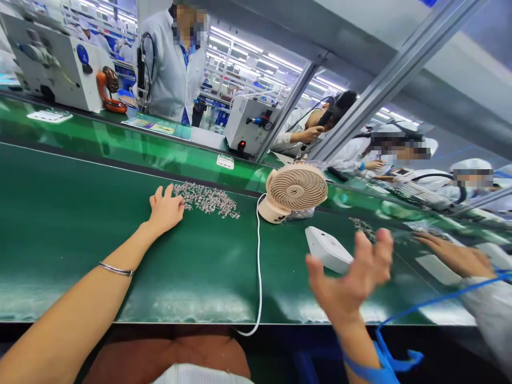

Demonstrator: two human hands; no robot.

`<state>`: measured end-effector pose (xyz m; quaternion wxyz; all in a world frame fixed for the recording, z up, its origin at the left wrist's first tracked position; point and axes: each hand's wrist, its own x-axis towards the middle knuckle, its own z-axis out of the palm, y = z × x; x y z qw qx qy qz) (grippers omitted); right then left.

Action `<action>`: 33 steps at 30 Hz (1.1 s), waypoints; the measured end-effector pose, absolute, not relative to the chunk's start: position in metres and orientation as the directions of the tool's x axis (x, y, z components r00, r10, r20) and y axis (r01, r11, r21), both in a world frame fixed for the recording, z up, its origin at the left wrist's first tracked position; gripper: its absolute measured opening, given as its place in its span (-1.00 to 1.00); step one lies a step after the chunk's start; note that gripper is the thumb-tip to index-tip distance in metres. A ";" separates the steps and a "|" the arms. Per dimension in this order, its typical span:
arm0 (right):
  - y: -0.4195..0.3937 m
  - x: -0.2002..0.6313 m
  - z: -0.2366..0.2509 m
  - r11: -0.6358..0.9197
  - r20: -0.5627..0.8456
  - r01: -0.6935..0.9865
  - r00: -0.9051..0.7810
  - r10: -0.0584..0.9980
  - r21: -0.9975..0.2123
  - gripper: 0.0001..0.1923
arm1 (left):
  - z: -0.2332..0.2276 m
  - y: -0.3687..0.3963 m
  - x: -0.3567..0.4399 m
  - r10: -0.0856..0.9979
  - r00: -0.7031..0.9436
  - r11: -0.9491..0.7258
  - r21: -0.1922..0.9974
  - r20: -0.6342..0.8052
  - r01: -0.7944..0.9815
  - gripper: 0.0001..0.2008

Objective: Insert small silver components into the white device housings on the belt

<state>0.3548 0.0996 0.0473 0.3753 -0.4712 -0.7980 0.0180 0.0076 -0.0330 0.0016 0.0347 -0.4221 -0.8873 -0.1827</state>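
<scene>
At the left edge of a spread pile of small metal parts (pixel 210 200) lies my left hand (pixel 166 209), its fingers slightly apart and their tips touching or close to the pile. I cannot make out anything held in it. A thin bracelet circles that wrist. My right hand (pixel 354 277) is raised above the green work surface (pixel 200 266), fingers spread and a little blurred, with nothing in it. A blue strap (pixel 376 357) goes round the right wrist. Just behind this hand, a white box (pixel 328 248) is partly covered by its fingers.
A beige fan (pixel 296 186) stands right of the pile, its white cable (pixel 259 266) running over the front edge. Another person's hand (pixel 456 253) reaches in at right, near more small parts (pixel 362 226). Machines (pixel 252 125) and people stand across the line.
</scene>
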 end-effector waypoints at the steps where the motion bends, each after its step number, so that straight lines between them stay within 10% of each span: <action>1: 0.102 0.352 0.038 0.482 0.625 0.790 -0.165 0.763 -0.380 -0.07 | 0.001 -0.032 0.007 0.737 -0.640 0.573 0.299 0.219 0.763 -0.75; 6: 0.153 0.365 0.009 -0.086 0.276 0.863 0.251 0.928 -0.498 -0.01 | 0.000 -0.031 0.003 0.722 -0.654 0.575 0.329 0.225 0.749 -0.73; 10: 0.167 0.381 0.005 -0.198 0.131 0.801 0.324 0.937 -0.565 -0.03 | -0.002 -0.031 0.004 0.747 -0.626 0.537 0.353 0.224 0.766 -0.77; 16: 0.101 0.355 0.016 0.352 0.384 0.571 -0.070 0.921 -0.742 -0.16 | -0.004 -0.024 0.004 0.755 -0.608 0.492 0.402 0.244 0.772 -0.78; 20: 0.036 0.310 0.010 0.786 0.494 0.218 -0.673 0.551 -0.579 -0.36 | 0.000 -0.025 -0.003 0.697 -0.667 0.518 0.460 0.262 0.721 -0.74; 24: 0.005 0.270 0.001 0.780 0.400 0.017 -0.851 0.340 -0.626 -0.29 | 0.002 -0.032 -0.009 0.679 -0.687 0.511 0.505 0.259 0.696 -0.78; 33: 0.091 0.207 -0.021 0.410 0.262 0.260 -0.459 0.849 -0.874 -0.50 | 0.027 -0.041 -0.001 0.752 -0.641 0.440 0.611 0.150 0.659 -0.64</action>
